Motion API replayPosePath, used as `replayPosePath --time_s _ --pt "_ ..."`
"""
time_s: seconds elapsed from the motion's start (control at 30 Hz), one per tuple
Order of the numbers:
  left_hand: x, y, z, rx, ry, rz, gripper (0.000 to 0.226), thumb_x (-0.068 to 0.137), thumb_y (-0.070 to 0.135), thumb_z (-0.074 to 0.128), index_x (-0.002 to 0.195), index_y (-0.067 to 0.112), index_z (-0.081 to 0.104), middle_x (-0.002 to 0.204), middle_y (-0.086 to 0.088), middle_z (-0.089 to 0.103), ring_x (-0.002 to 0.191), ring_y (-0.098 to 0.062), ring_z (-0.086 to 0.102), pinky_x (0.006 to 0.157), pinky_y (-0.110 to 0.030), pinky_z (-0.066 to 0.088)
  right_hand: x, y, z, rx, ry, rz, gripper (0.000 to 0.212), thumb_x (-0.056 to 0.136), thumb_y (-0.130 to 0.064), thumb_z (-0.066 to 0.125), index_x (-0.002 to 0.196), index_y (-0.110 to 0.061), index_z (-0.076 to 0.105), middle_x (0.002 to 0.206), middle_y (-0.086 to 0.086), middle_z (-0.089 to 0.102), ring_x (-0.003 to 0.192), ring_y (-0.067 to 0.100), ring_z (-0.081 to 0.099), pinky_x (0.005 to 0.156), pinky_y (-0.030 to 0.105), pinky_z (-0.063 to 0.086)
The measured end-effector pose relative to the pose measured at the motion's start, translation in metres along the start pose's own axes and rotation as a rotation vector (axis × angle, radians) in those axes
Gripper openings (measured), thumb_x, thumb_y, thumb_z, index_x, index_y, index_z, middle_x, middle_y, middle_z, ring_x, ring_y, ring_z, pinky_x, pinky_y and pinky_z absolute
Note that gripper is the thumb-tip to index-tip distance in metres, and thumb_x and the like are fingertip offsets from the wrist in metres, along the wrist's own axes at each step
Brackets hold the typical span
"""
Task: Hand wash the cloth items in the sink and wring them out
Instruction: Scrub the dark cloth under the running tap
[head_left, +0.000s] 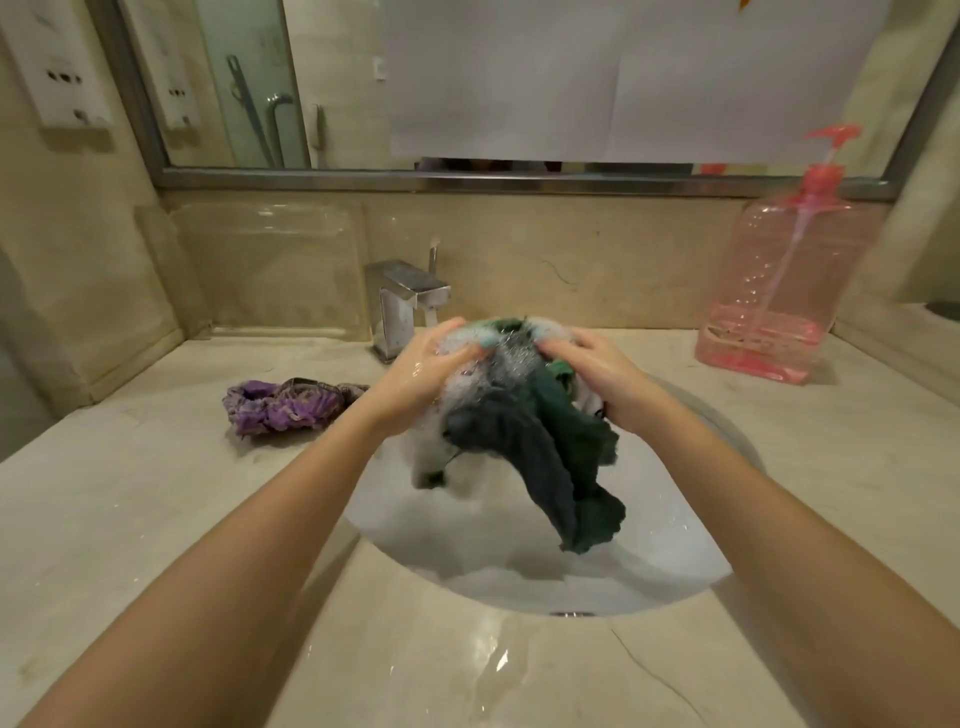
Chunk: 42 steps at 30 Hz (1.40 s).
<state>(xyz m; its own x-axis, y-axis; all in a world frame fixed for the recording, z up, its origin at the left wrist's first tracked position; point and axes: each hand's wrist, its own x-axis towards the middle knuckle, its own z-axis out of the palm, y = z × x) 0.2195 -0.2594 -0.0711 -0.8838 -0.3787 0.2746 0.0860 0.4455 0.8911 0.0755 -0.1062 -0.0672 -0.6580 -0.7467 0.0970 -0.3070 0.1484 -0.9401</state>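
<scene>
Reaching in from both lower corners, forearms converging at frame centre. Gripping the sudsy dark green cloth (561, 447) with left hand (428, 371) and right hand (605, 379), fingers (465, 353) curled into its bunched top, tail hanging over the white sink (670, 551). Working at a wet marble table (130, 519) bearing a purple cloth (285, 408) centre left, faucet (402, 301) behind, pink pump bottle (779, 291) upper right.

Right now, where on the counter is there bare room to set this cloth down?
Bare counter lies left, between the purple cloth and the near edge, and right, between the sink and the pink pump bottle. The strip behind the sink, faucet to bottle, is free. Crowded: over the sink, where the left hand and right hand grip the green cloth.
</scene>
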Motion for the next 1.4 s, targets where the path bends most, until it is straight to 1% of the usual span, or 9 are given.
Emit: replayPosePath --time_s 0.13,0.27,0.43,0.57,0.83,1.1,1.23,1.3,1.4 --pt "0.034 0.018 0.016 0.022 0.084 0.028 0.073 0.090 0.047 0.062 0.147 0.008 0.037 0.149 -0.010 0.043 0.135 -0.022 0.043 0.115 -0.043 0.033 0.004 -0.027 -0.028 -0.046 0.173 -0.099 0.032 0.093 -0.032 0.061 0.121 -0.017 0.059 0.119 0.018 0.064 0.111 0.035 0.060 0.090 0.040 0.047" --pt "0.053 0.017 0.043 0.028 0.116 0.001 0.041 0.096 0.035 0.058 0.127 0.008 0.056 0.121 -0.008 0.063 0.111 -0.024 0.060 0.094 -0.036 0.051 0.005 -0.024 -0.049 -0.226 0.101 -0.073 0.029 0.097 -0.036 0.054 0.120 -0.019 0.055 0.100 -0.004 0.060 0.082 0.005 0.054 0.079 0.028 0.041" --pt "0.048 -0.015 0.064 0.181 -0.073 -0.125 0.028 0.099 0.029 0.053 0.082 0.007 0.057 0.075 -0.011 0.053 0.065 -0.021 0.049 0.063 -0.029 0.042 0.007 0.025 -0.055 -0.543 -0.049 0.110 0.037 0.100 -0.039 0.047 0.090 -0.005 0.056 0.078 0.006 0.051 0.068 0.015 0.047 0.060 0.026 0.035" --pt "0.025 -0.048 0.057 0.331 -0.155 -0.192 0.024 0.098 0.025 0.055 0.101 0.004 0.067 0.095 -0.019 0.065 0.087 -0.031 0.061 0.083 -0.042 0.050 0.010 0.059 -0.031 -0.680 -0.198 0.203 0.042 0.100 -0.041 0.045 0.084 -0.003 0.054 0.079 0.007 0.048 0.071 0.019 0.046 0.065 0.031 0.033" --pt "0.008 -0.043 -0.006 -0.014 0.157 -0.225 0.031 0.099 0.033 0.052 0.123 0.014 0.061 0.113 -0.006 0.064 0.100 -0.016 0.062 0.080 -0.026 0.053 0.028 -0.005 0.021 -0.418 -0.033 -0.045 0.033 0.097 -0.036 0.055 0.078 -0.009 0.054 0.071 0.005 0.047 0.066 0.017 0.046 0.058 0.028 0.034" --pt "0.001 -0.055 -0.023 0.120 0.375 -0.272 0.027 0.093 0.033 0.063 0.111 0.013 0.066 0.097 0.001 0.064 0.084 -0.010 0.059 0.057 -0.013 0.040 0.039 0.030 0.077 0.085 -0.002 0.163 0.029 0.097 -0.036 0.055 0.111 -0.013 0.066 0.097 0.003 0.068 0.096 0.021 0.063 0.091 0.037 0.051" --pt "0.002 -0.059 -0.018 0.054 0.387 -0.262 0.028 0.097 0.032 0.057 0.113 0.012 0.067 0.109 -0.002 0.067 0.106 -0.018 0.062 0.084 -0.025 0.053 0.041 0.039 0.080 -0.127 0.086 0.080 0.040 0.101 -0.035 0.047 0.068 -0.014 0.053 0.065 0.002 0.048 0.066 0.015 0.050 0.066 0.028 0.040" --pt "0.005 -0.059 -0.018 0.036 0.375 -0.255 0.038 0.097 0.032 0.057 0.127 0.009 0.062 0.122 -0.005 0.064 0.115 -0.019 0.057 0.098 -0.036 0.049 0.041 0.043 0.083 -0.196 0.144 0.031 0.043 0.101 -0.036 0.044 0.065 -0.013 0.048 0.064 0.004 0.044 0.063 0.017 0.046 0.062 0.031 0.035" --pt "0.012 -0.058 -0.013 -0.070 0.433 -0.234 0.027 0.100 0.026 0.053 0.113 0.005 0.063 0.103 -0.001 0.064 0.098 -0.013 0.059 0.077 -0.019 0.047 0.040 0.044 0.089 -0.131 0.164 -0.076 0.038 0.103 -0.030 0.043 0.068 -0.014 0.046 0.068 0.001 0.045 0.065 0.014 0.044 0.062 0.029 0.036"
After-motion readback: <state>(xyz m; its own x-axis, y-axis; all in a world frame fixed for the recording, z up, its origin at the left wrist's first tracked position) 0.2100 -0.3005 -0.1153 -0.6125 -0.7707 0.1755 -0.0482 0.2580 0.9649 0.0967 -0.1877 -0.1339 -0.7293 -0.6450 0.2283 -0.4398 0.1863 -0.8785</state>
